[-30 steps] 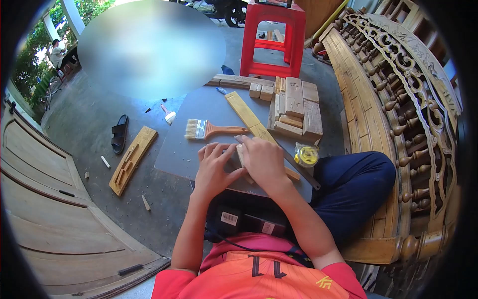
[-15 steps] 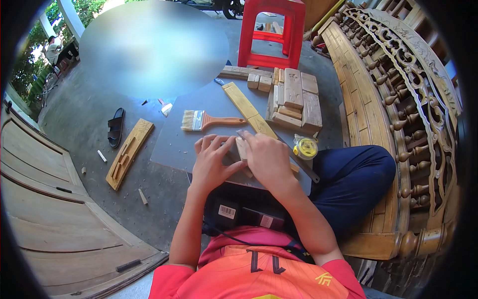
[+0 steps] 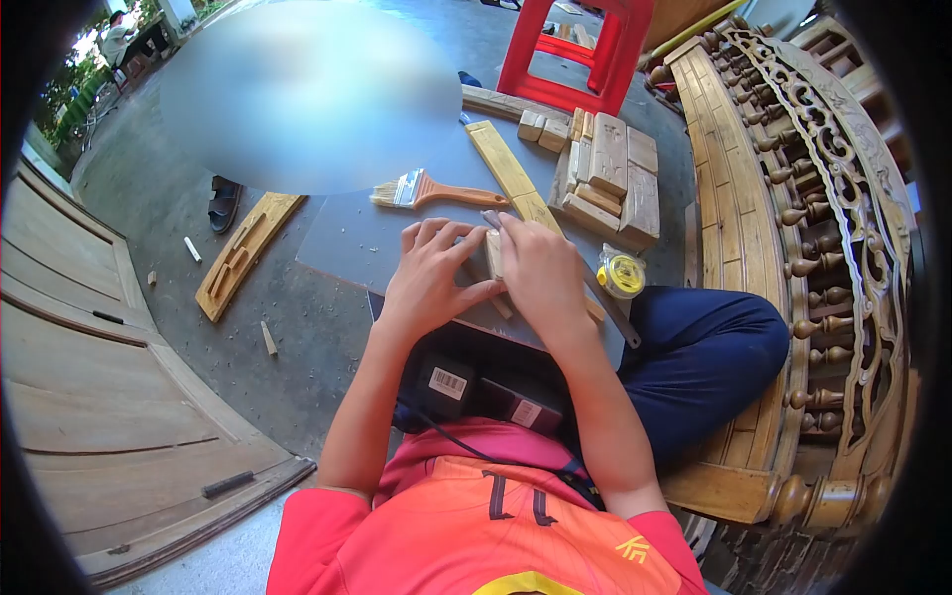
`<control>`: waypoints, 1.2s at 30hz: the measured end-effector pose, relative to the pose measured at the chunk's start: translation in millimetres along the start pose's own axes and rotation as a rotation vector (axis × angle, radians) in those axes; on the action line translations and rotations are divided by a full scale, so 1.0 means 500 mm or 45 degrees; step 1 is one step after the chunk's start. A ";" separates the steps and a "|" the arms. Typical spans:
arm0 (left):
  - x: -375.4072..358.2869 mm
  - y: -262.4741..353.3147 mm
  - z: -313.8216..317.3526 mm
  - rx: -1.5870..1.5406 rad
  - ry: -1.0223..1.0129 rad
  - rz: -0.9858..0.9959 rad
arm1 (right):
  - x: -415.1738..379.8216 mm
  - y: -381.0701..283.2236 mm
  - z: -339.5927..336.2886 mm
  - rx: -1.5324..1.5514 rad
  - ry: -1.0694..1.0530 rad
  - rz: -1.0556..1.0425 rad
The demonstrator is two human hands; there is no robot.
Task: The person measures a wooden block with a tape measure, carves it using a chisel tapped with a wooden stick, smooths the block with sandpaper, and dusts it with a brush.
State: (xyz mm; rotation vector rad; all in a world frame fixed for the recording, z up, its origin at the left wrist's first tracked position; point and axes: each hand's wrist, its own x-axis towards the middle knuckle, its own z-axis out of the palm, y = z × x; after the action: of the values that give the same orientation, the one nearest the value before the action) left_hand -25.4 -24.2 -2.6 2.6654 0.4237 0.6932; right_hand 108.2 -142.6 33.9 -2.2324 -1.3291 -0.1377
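Note:
A small pale wooden block (image 3: 495, 255) lies between my hands above the near part of the grey board (image 3: 342, 233). My left hand (image 3: 436, 273) has its thumb and fingertips against the block's left side. Over its right side curls my right hand (image 3: 540, 283), with a small grey piece (image 3: 491, 219) showing at the fingertips; its kind I cannot make out. The right palm hides part of the block. Just beyond lie a paintbrush (image 3: 441, 190) with a wooden handle and a long marked wooden strip (image 3: 506, 167). A yellow tape measure (image 3: 622, 273) sits right of my right hand.
Several wooden blocks (image 3: 610, 159) are stacked at the board's far right. A red stool (image 3: 516, 74) stands behind them, a carved wooden bench (image 3: 719, 178) to the right. On the floor at left are a slotted wooden piece (image 3: 248, 253) and a sandal (image 3: 224, 203).
The view has tilted and shifted, so the board and tools appear higher and farther right. Both hands keep nearly the same hold around the wooden block.

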 end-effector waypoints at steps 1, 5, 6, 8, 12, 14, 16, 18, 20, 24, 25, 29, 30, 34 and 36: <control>-0.001 0.000 -0.001 0.013 0.004 0.006 | 0.010 -0.004 0.008 0.026 -0.020 0.013; -0.001 0.003 -0.008 0.015 0.003 0.009 | -0.028 -0.001 -0.040 0.035 -0.023 -0.037; -0.001 0.003 -0.005 0.002 0.002 0.001 | -0.039 -0.001 -0.051 -0.001 -0.003 -0.054; -0.002 0.001 -0.001 -0.014 0.011 0.006 | -0.038 -0.001 -0.042 -0.023 -0.018 -0.041; -0.005 -0.005 0.001 0.064 0.068 0.032 | 0.005 -0.009 -0.010 0.002 -0.068 -0.013; -0.008 -0.001 -0.004 0.022 0.060 0.029 | -0.018 -0.013 -0.020 -0.011 -0.060 -0.030; -0.006 -0.005 -0.003 -0.015 0.078 0.025 | -0.050 -0.014 -0.055 -0.049 -0.022 -0.086; -0.006 -0.004 -0.001 -0.035 0.083 0.037 | -0.038 -0.011 -0.043 -0.043 -0.031 -0.079; -0.010 -0.010 0.006 -0.023 0.095 0.061 | -0.008 -0.007 -0.022 -0.038 -0.024 -0.081; -0.013 -0.005 -0.006 0.038 0.089 0.028 | 0.004 -0.011 -0.010 0.042 -0.017 -0.056; -0.015 -0.008 -0.005 0.033 0.089 0.033 | -0.014 -0.008 -0.023 0.062 -0.012 -0.039; -0.015 -0.003 0.000 -0.025 0.063 0.036 | -0.049 -0.016 -0.061 0.069 -0.019 -0.006; -0.014 -0.008 0.005 -0.041 0.073 0.051 | -0.034 -0.011 -0.049 0.062 -0.004 -0.045; -0.009 -0.004 -0.009 0.017 0.066 0.024 | 0.022 -0.002 -0.005 0.021 -0.092 -0.039; -0.013 -0.003 -0.004 0.063 0.069 0.040 | -0.006 -0.011 -0.027 0.029 -0.056 -0.038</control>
State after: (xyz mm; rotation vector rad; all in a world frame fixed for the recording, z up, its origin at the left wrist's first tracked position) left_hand -32.3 -24.7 -4.3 2.7103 0.4191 0.7752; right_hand 104.3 -149.7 46.5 -2.2093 -1.3808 -0.0838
